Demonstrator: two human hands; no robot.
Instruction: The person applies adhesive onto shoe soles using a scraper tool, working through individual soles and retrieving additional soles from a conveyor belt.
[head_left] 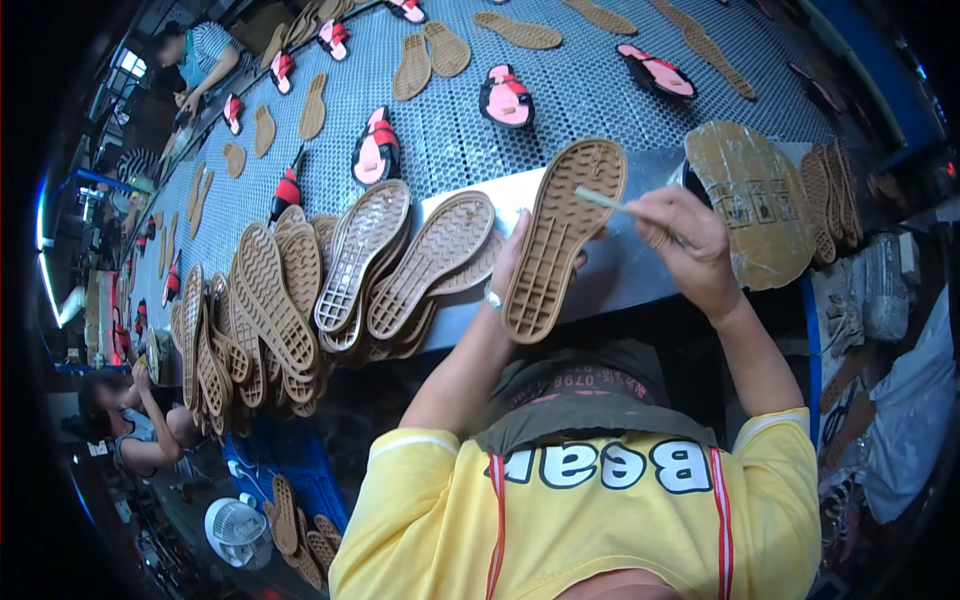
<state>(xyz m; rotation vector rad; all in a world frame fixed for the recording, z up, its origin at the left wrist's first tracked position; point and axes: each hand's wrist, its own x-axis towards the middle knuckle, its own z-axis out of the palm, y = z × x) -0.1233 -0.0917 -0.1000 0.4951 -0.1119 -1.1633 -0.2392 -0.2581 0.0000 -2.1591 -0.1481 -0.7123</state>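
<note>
Clearly the tan rubber shoe outsole (560,240) is the piece in hand: it stands tilted, tread side toward the camera, its toe end up over the grey edge of the tabletop (640,270) and its heel end low, near the person's chest. The left hand (508,262) is closed on its left edge, fingers behind the sole and thumb along the rim. The right hand (685,245) is closed around a thin pale brush handle (605,200), whose tip touches the upper right part of the tread.

Judging by its thin profile and moulded grid, the outsole looks light and flexible, likely to bend if held by one end only, with a grippy rather than slippery surface; it seems in no way fragile. A sound grip would be at mid-length along the side edges, where the left hand sits now, so that the sole stays flat under the brush.

Just left of it, a fanned stack of similar outsoles (330,290) overlaps along the tabletop edge. Beyond lies a perforated conveyor belt (560,90) carrying spaced soles and red-and-black shoe uppers (376,148). To the right rests a brown cardboard piece (750,200) beside more stacked soles (830,195).
</note>
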